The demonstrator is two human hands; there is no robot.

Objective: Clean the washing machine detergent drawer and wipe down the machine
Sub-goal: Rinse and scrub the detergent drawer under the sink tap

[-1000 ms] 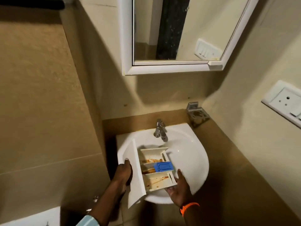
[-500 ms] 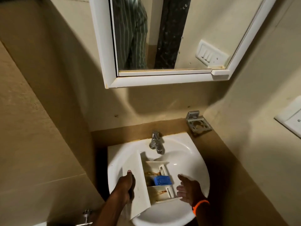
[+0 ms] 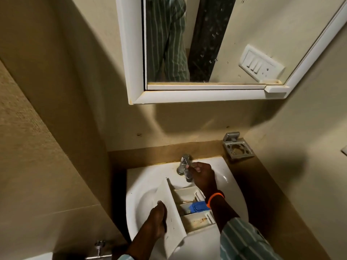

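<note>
The white detergent drawer (image 3: 173, 212) rests in the white sink basin (image 3: 142, 186), its front panel to the left. Its compartments show brown stains and a blue insert (image 3: 199, 206) sits in the middle one. My left hand (image 3: 156, 219) grips the drawer's front panel. My right hand (image 3: 201, 174), with an orange band on the wrist, reaches over the drawer and its fingers pinch the handle of the chrome tap (image 3: 185, 167). No water is visible.
A white-framed mirror cabinet (image 3: 197, 95) hangs above the sink. A metal soap holder (image 3: 237, 149) is fixed to the wall at right. Tiled walls close in on the left and right. A chrome valve (image 3: 99, 249) sits low at left.
My right hand let go of the drawer's right side and moved up to the tap handle. The view has come closer to the sink. My left hand still holds the front panel.
</note>
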